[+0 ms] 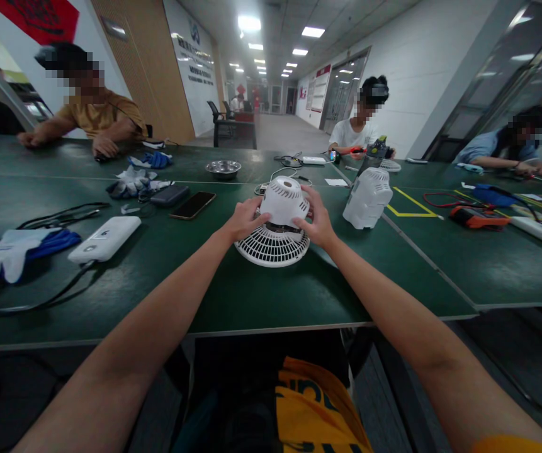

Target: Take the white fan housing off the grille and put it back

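A white fan lies grille-down on the green table in front of me, its round slatted grille (273, 246) against the tabletop. Over the grille sits the white plastic motor cover (284, 196), with vent slots and a round recess on top. A dark gap with inner parts shows between cover and grille. My left hand (246, 219) grips the cover's left side, thumb at its lower front. On the opposite side my right hand (318, 219) closes round it, thumb also in front. To the right stands a white vented plastic housing (368, 198).
Left on the table (157, 264) are a white power bank (105, 239) with a cable, gloves (13, 255), a phone (193, 205) and a dark case (170, 195). A metal bowl (223, 168) stands farther back. At right lies an orange multimeter (478, 218). Several people sit around.
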Demonstrator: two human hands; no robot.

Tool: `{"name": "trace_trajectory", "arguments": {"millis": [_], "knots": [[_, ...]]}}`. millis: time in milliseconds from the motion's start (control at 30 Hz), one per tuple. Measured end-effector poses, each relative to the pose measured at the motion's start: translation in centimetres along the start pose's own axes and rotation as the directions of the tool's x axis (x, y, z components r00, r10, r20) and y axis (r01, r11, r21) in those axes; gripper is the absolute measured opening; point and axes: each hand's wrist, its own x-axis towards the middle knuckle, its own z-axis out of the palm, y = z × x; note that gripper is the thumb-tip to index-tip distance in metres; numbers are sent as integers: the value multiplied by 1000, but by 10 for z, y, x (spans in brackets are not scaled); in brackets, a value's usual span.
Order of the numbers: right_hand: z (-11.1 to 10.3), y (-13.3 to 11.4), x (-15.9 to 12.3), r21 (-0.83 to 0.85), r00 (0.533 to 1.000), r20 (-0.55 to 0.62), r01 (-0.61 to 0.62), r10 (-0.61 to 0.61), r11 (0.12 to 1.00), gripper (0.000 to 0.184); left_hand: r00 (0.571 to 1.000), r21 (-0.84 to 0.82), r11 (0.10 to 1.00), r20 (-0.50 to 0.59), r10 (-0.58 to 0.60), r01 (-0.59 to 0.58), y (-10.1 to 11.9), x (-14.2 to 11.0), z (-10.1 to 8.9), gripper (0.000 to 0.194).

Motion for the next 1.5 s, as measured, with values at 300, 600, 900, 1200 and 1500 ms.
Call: {"name": "trace_trajectory", "arguments": {"millis": [300, 600, 900, 1200, 1500], "knots": [[0, 3, 2, -61, 998, 58, 20, -17, 998, 79, 994, -121, 991, 80, 70, -60, 9, 1, -4, 66], [-1, 1, 0, -97, 998, 56, -3, 9, 995, 79, 994, -107, 994, 106, 8, 4, 13, 2, -3, 71], [-5, 6, 1, -120, 997, 73, 6, 3, 993, 77, 993, -105, 994, 114, -9, 21, 11, 4, -2, 67], [-4, 7, 0, -165, 998, 57, 31, -22, 986, 79, 993, -50, 997, 102, -58, 63, 10, 4, -1, 59], [-9, 3, -1, -147, 996, 88, -12, 25, 989, 75, 992, -11, 998, 114, -54, 56, 9, 2, -1, 63]]}}
